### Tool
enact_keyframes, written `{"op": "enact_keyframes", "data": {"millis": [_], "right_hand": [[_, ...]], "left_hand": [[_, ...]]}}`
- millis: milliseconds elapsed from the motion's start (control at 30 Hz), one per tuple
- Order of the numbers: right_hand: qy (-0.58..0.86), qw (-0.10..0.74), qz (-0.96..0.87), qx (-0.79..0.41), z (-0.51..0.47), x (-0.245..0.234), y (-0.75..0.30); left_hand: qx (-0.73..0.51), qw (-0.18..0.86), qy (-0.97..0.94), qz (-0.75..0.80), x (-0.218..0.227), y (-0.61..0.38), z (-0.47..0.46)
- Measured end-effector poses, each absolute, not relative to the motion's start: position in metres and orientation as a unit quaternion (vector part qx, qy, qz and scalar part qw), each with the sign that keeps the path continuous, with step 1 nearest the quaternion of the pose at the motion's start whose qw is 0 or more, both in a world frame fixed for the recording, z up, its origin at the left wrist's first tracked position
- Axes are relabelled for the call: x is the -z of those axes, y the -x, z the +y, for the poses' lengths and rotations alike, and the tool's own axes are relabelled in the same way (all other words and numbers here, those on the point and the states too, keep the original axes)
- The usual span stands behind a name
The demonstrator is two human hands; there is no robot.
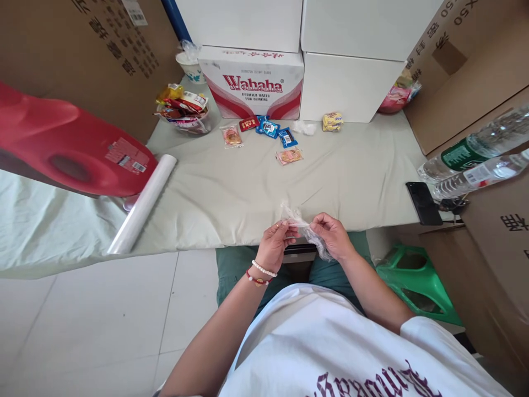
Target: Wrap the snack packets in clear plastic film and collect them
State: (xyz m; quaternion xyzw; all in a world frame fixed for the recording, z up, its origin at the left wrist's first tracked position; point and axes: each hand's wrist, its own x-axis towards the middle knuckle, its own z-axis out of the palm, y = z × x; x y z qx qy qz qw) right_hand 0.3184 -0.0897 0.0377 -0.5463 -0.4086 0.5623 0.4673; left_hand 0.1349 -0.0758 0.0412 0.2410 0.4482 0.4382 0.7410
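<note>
A crumpled clear plastic bag (318, 241) is stretched between my two hands, just above the table's front edge. My left hand (278, 238), with beaded bracelets at the wrist, pinches its left part. The fingers of my right hand (333, 236) are closed on the other part, and loose film hangs below them. Beyond my hands, on the cloth, lie small wrapped snacks: a pink packet (289, 156), a clear-wrapped one (231, 135), a red packet (249, 123), several blue packets (269, 128) and a yellow packet (333, 122). Beside the yellow one sits a white crumpled wrapper (304, 128).
A white film roll (142, 205) and a large red jug (74, 140) stand at the left. Behind are a snack bowl (194, 128), a paper cup (192, 71) and a Wahaha carton (253, 82). Rightward lie a phone (424, 203), plastic bottles (475, 175) and a green stool (417, 281).
</note>
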Motion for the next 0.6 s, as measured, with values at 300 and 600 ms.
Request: {"op": "enact_keyframes", "data": {"millis": [300,600], "right_hand": [[0.54,0.433,-0.533,-0.487,-0.074,-0.046,-0.311],[0.521,0.483,-0.363,-0.603,-0.066,-0.042,-0.313]], "left_hand": [[-0.44,0.685,-0.354,0.461,-0.044,-0.143,-0.071],[-0.483,0.723,-0.231,0.437,-0.051,-0.128,-0.064]]}}
